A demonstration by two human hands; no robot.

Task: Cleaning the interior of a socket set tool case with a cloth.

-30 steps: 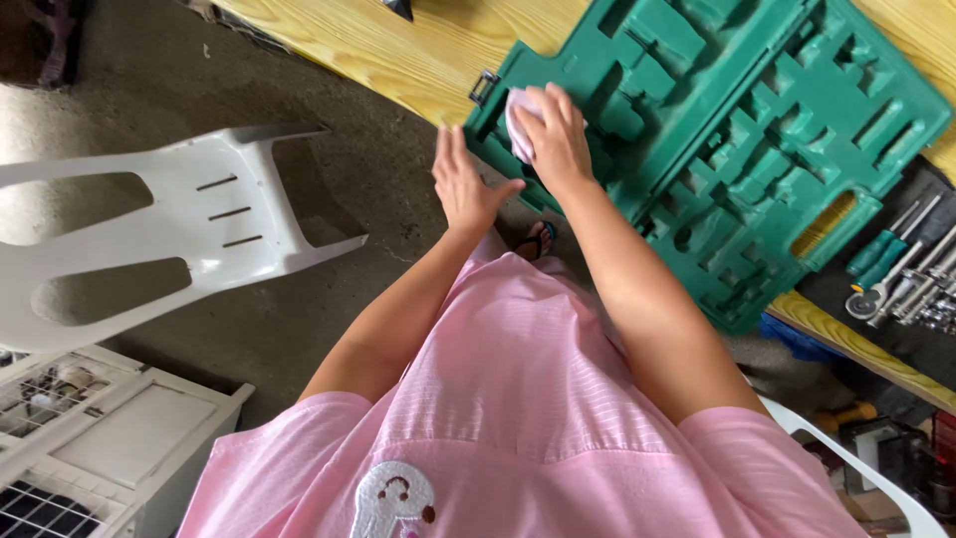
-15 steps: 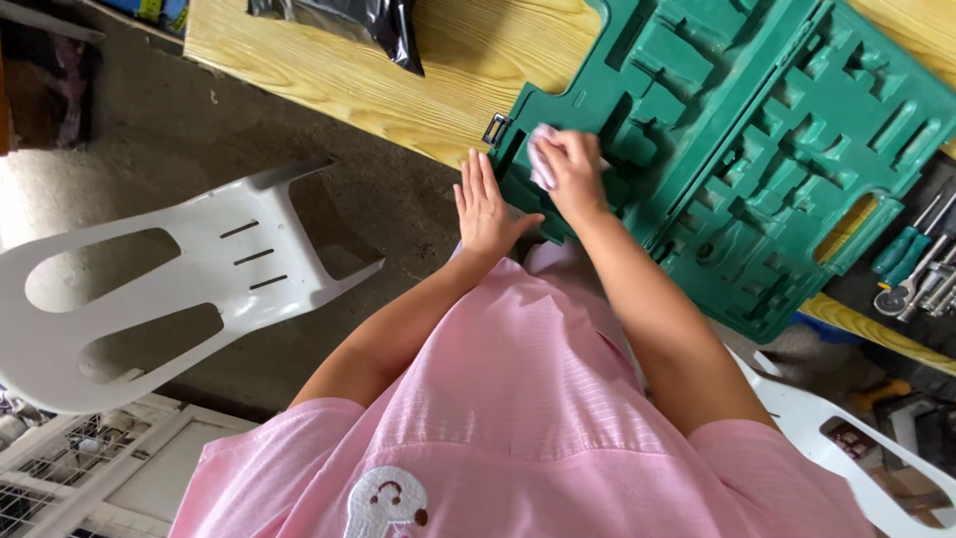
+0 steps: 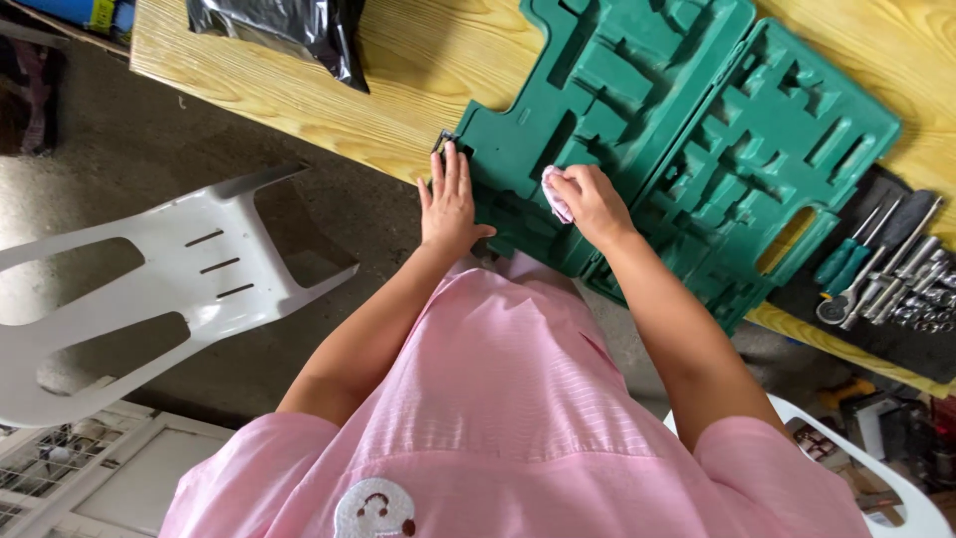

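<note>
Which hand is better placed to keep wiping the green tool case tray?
Right hand: it grips the pink cloth against the green tool case. Left hand lies flat on the case's edge, probably steadying it.

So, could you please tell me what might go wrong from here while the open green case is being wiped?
The green tool case overhangs the wooden table edge near the left hand; hard wiping could tip or slide it off. The cloth in the right hand might snag on the moulded recesses. Loose tools near the table's edge could get knocked off.
</note>
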